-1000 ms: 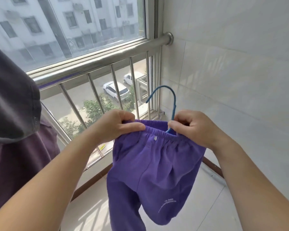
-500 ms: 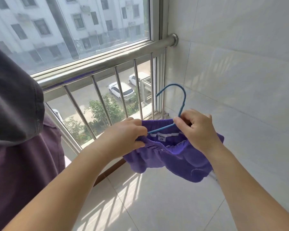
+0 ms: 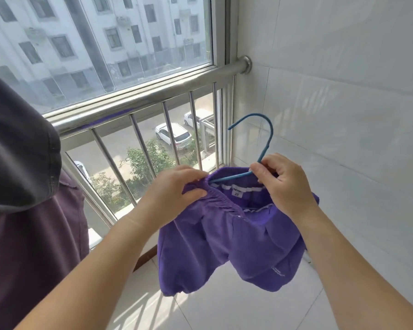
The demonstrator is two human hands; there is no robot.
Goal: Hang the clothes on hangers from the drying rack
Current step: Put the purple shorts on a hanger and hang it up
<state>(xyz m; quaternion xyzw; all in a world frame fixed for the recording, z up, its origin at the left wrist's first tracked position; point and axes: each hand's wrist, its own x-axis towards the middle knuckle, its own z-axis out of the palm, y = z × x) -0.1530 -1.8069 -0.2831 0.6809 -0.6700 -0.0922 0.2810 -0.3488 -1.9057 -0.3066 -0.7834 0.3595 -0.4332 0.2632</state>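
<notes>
On a tiled balcony, we hold a pair of purple trousers (image 3: 227, 236) in mid-air in front of the window railing (image 3: 150, 96), working a blue hanger (image 3: 260, 148) into the waistband. Our left hand (image 3: 174, 189) pinches the gathered elastic edge between thumb and curled fingers (image 3: 193, 181), pulling it open; our right hand (image 3: 284, 182) pinches the hanger just below its hook, where the neck meets the arm, fingertips pressed tight on the thin wire. One arm of the hanger runs into the open waist; we cannot tell how the far arm sits, as the right hand covers it.

To do this step well, we judge the waistband should be stretched wide enough for both arms to slip inside, then released so the elastic grips them evenly and the trousers hang level, not sliding to one end.

The trousers look like soft, thick knit cotton, ruched at the waist, with a small white size tag inside and pale lettering low on one leg. The hanger is slim, smooth and coated, its hook an open curve. The railing is polished steel tube; dark garments (image 3: 22, 163) hang at our left.
</notes>
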